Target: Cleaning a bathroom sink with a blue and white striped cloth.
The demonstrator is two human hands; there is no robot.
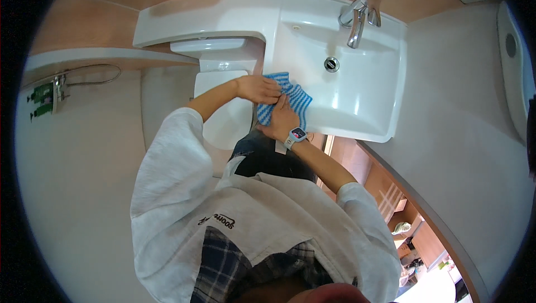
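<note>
Touching the striped cloth [300, 97], the left hand [258, 89] and right hand [282, 120] hide whether they grip. Beneath them, at the edge of the sink [363, 93], it might slip off if pulled bodyward.

The blue-and-white striped cloth [301, 98] looks soft and matt. The white rectangular basin [357, 102] is smooth and glossy, the curved silver metal tap [358, 24] polished.

- The cloth [300, 102] lay across the basin [357, 93] at its left edge, toward the front corner.
- On the cloth were both hands, the left hand [259, 89] beyond the right hand [283, 120].
- The tap [358, 19] stood at the basin's back, the drain [331, 64] before it.
- Left of the basin I saw the toilet [226, 127]; farther left, the shower fitting [60, 88].
</note>
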